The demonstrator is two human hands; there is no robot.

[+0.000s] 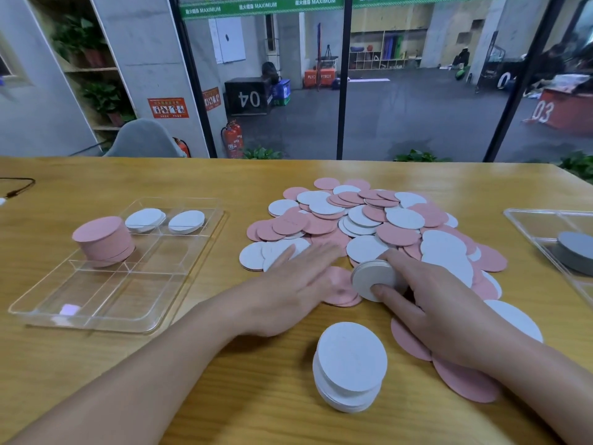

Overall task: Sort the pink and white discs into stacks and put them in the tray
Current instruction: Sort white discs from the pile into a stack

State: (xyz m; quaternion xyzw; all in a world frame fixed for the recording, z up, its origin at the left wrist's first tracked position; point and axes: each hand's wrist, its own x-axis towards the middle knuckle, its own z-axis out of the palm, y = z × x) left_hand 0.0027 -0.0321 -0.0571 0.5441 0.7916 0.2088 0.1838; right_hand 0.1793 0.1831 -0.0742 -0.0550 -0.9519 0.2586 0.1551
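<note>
White discs, small stack (377, 277), pinched edge-on in right hand (446, 313): thumb on near face, fingers curled round far rim. Stack is tilted, at near edge of loose pile (378, 226) of pink & white discs, mid-table. Left hand (288, 290) flat, fingers straight & spread, palm down on pile's near-left part, over white and pink discs; grips nothing.

Second white stack (351, 367) stands on wooden table (224, 396) just in front of both hands, apart from them.

Clear tray (96, 313), divided into compartments, on left. Contents: tall pink stack (102, 240) in a left compartment, leaning a little; two low white stacks (165, 220) in far compartments, side by side. Near compartments: no discs visible.

Second clear tray (529, 220) at right edge, partly out of view, w/ grey stack (576, 256) inside.
</note>
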